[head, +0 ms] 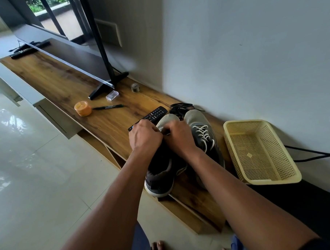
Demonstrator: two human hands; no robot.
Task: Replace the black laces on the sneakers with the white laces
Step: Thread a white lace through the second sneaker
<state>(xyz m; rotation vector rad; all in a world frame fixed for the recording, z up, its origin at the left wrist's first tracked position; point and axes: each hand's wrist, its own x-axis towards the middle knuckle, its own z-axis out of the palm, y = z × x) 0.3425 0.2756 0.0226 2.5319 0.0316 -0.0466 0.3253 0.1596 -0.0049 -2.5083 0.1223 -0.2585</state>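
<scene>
On the far left of the desk [50, 77] I see an orange tub [83, 108] with a black pen [108, 107] lying just beside it, then a remote [154, 114] whose near end disappears under my left hand [144, 136]. That hand sits on the toe end of the left sneaker [160, 174], its fingers curled down toward the lace area; I judge it pinches something there, but the knuckles hide what. My right hand [180, 137] is pressed close against it over the same shoe, fingers also curled, and I cannot tell what they hold either. No lace shows on this shoe from here.

To the right, touching it, the right sneaker [204, 134] already carries white laces [203, 133], crossed up the front. Behind both toes lies a loose heap of black laces [180, 107]. Farthest right stands an empty-looking yellow basket [256, 151], just beside the second shoe.

I take this as threading the second shoe, so the job is past halfway. The risks I see: the left sneaker's heel hangs over the desk edge, so a hard tug on the lace could tip it to the floor. My left wrist is over the remote and could nudge it off. Working blind under both hands, I could skip an eyelet or leave uneven ends.
</scene>
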